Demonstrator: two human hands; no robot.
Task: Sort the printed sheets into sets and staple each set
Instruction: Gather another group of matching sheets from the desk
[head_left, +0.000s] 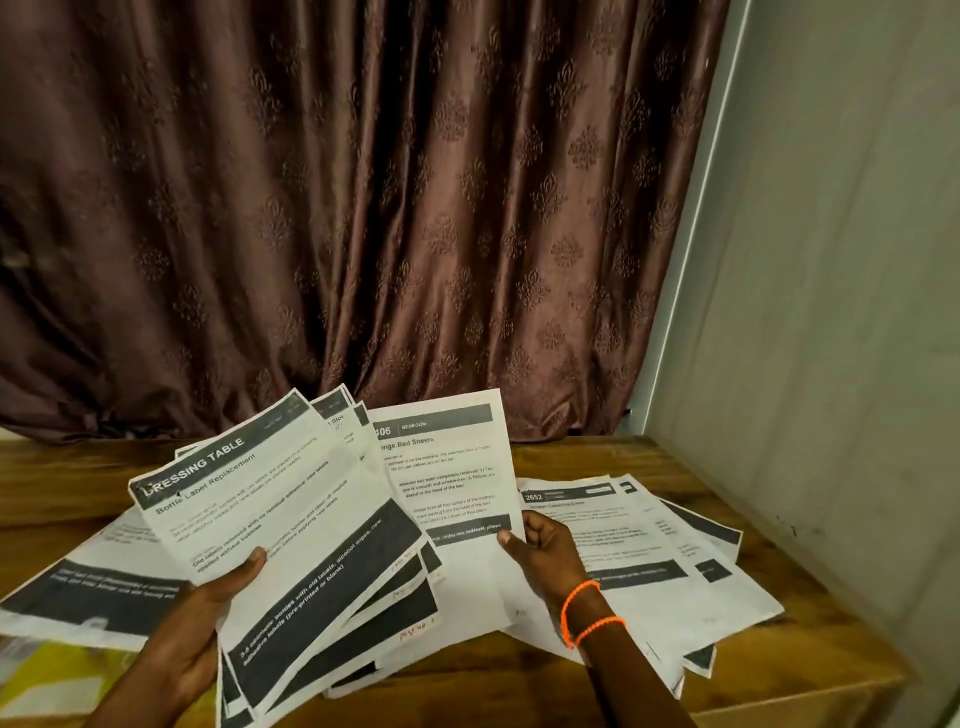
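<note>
Fanned printed sheets (291, 530) sit nearest, gripped in the left hand (202, 618) with the thumb pressed across the top page headed "DRESSING TABLE"; the fan is held tilted above the wooden table (810, 639). Just right of the fan, the right hand (545, 545) pinches the lower corner of a single sheet headed "Change Bed Sheets" (452, 467), held upright; an orange bracelet (587, 610) circles that wrist. Right of the fan a loose pile of sheets (654, 551) lies flat on the table, and left of it another pile (88, 587). Behind the fan hangs a brown patterned curtain (363, 208).
</note>
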